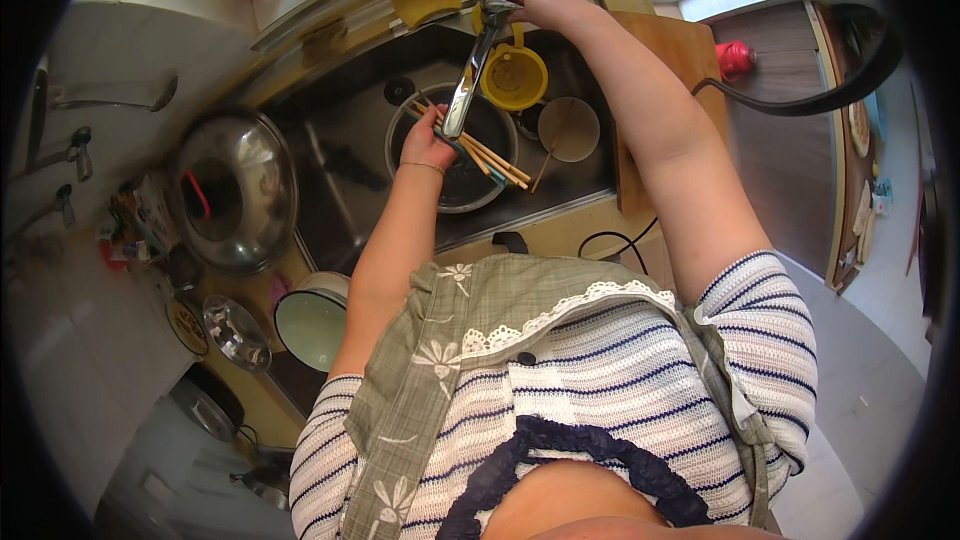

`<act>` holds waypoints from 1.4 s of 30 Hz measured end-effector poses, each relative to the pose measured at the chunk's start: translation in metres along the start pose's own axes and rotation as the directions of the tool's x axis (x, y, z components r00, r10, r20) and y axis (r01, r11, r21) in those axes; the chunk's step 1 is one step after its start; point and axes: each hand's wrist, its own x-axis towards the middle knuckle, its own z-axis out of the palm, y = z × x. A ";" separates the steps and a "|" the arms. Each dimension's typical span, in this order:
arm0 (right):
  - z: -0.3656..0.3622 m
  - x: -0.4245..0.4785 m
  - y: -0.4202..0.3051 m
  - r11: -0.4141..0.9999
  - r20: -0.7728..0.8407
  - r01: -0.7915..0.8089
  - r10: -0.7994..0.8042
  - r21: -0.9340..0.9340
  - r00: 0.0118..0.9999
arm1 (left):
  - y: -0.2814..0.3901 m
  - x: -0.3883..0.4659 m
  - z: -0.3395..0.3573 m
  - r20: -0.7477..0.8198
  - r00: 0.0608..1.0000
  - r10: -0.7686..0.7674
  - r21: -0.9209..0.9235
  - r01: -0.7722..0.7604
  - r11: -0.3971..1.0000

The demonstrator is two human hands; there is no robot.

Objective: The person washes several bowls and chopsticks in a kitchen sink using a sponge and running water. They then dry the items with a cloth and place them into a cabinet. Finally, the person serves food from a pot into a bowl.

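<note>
A bundle of wooden chopsticks (491, 157) is in my left hand (429, 141), held over a round metal basin (450, 202) in the sink. Something teal lies along the chopsticks; its kind is unclear. Above the bundle reaches the chrome spout of the faucet (471, 79). My right hand (546, 4) is at the back of the sink, its fingers on the faucet handle (499, 6). A yellow plastic strainer (538, 64) sits below that hand. To its right is a round pale bowl (568, 129) with a thin stick across it.
A large steel lid (259, 187) stands left of the dark sink (337, 157). Nearer me are an enamel bowl (311, 330) and a steel bowl (236, 334). A yellow sponge (427, 0) lies on the back ledge. A wooden board (675, 52) borders the right side.
</note>
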 end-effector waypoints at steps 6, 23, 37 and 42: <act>-0.004 -0.008 -0.002 1.000 -0.024 0.008 -0.008 -0.012 1.000 | -0.002 0.002 0.004 -0.028 0.999 -0.016 -0.053 0.015 0.999; 0.136 -0.122 -0.118 -0.064 0.608 -0.625 -0.176 0.778 0.774 | -0.019 -0.031 0.012 0.023 0.948 0.317 0.283 -0.310 0.908; 0.127 -0.103 -0.113 -0.347 0.530 -0.691 -0.456 0.634 0.715 | 0.021 -0.046 0.014 0.447 0.887 -0.117 0.281 -0.015 0.960; 0.117 -0.102 -0.129 -0.136 0.736 -0.772 -0.237 0.621 0.634 | 0.002 -0.028 0.003 0.166 0.979 -0.113 0.509 0.013 0.861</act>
